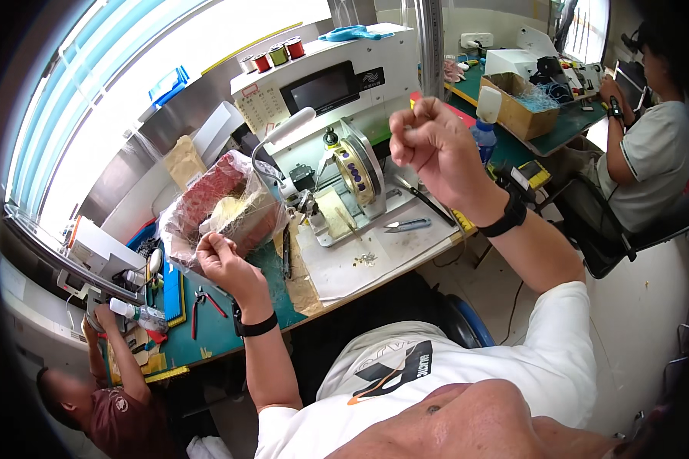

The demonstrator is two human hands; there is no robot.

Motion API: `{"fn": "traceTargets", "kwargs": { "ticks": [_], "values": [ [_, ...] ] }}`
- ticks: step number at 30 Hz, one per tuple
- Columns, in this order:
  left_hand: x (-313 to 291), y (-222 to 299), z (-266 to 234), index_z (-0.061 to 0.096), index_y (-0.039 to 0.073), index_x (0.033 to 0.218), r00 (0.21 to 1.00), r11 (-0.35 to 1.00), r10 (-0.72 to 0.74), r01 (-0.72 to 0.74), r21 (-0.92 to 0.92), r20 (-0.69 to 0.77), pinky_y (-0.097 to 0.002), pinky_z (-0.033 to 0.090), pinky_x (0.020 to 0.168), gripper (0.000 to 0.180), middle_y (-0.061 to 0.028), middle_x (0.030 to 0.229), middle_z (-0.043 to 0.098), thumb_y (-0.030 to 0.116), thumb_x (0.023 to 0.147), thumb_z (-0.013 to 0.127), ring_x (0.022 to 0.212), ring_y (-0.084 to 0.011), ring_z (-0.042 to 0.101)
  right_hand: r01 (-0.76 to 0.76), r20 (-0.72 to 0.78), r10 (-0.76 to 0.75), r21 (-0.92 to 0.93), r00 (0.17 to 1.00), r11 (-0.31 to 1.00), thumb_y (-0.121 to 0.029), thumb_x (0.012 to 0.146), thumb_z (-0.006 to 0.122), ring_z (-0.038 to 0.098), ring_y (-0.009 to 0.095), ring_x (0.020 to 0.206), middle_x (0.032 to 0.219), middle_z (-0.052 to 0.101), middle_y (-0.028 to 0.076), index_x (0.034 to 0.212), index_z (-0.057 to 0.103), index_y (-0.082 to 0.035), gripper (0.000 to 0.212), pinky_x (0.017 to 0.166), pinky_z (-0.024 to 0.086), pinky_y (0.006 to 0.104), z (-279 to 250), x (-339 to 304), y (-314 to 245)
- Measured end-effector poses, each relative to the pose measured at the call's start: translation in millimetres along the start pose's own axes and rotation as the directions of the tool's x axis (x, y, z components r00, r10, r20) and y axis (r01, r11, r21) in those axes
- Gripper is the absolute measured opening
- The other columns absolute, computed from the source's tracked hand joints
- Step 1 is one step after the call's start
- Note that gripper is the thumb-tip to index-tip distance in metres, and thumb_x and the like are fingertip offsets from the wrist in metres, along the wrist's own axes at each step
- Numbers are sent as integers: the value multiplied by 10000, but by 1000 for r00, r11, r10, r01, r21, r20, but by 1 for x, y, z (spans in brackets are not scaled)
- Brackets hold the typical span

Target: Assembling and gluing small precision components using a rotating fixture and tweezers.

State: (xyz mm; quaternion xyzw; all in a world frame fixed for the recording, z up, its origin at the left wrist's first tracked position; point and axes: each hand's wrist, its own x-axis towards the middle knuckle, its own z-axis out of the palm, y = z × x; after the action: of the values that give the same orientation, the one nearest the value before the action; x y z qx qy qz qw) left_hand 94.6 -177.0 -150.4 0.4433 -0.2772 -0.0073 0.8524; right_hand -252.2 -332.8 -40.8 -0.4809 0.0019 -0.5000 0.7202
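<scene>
In the head view, the worry from where I stand is a snag; the pale stringy stuff (228, 212) in the plastic-lined box (177, 228) lies loose by the left hand (233, 268), and I reckon a careless sweep could drag strands or crinkled plastic over the counter (233, 323); a low swing of the right hand (445, 159) might scatter the small shiny bits (365, 259) on the white board (331, 284), or catch the snips (407, 225); the box stands just beyond the left hand, whose thumb and fingertips are pressed together at its near edge, touching or not I can't tell; the right hand hangs raised to the right of the machine's wheel (357, 172), fingertips bunched too; whether either hand pinches anything, a fine strand perhaps, I can't make out.
</scene>
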Motion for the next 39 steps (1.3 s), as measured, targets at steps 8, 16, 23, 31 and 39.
{"fn": "traceTargets", "kwargs": {
  "ticks": [8,16,23,31,39],
  "values": [
    [16,-15,-39,622,82,1107,984,999,-39,35,-25,-173,-238,396,684,109,35,852,544,138,1200,624,732,-68,469,307,-87,-390,-473,917,826,-266,1161,702,628,133,698,933,700,53,1180,667,-15,254,627,526,313,-22,172,-76],
    [28,-11,-62,635,79,1103,966,1000,-23,21,-11,-259,-233,391,682,97,38,855,545,125,1188,642,735,-66,475,332,-266,-618,-655,740,679,-203,1157,681,594,122,659,904,698,56,1172,703,18,223,572,495,295,37,242,-162],
    [2,1,-22,687,46,1162,1000,999,-5,5,-31,1,-223,466,738,71,11,921,642,114,1158,704,800,-76,560,407,15,-640,-783,768,470,-199,1147,708,606,111,721,916,742,50,1123,754,-1,205,643,519,286,53,208,-147],
    [-67,60,37,737,3,1141,872,995,-93,70,67,481,-232,511,818,67,-8,1044,708,63,1115,753,891,-75,635,773,784,-44,-619,620,-136,-115,968,756,785,322,860,932,728,102,951,769,-62,57,742,638,446,99,19,-5],
    [-95,87,58,708,-57,1147,766,998,-24,53,-26,643,-229,554,893,117,-67,1160,665,-65,1054,779,997,-90,660,741,759,-89,-650,645,-172,-146,911,737,751,245,868,900,696,59,984,752,-42,128,709,606,389,87,-55,15]
  ]
}}
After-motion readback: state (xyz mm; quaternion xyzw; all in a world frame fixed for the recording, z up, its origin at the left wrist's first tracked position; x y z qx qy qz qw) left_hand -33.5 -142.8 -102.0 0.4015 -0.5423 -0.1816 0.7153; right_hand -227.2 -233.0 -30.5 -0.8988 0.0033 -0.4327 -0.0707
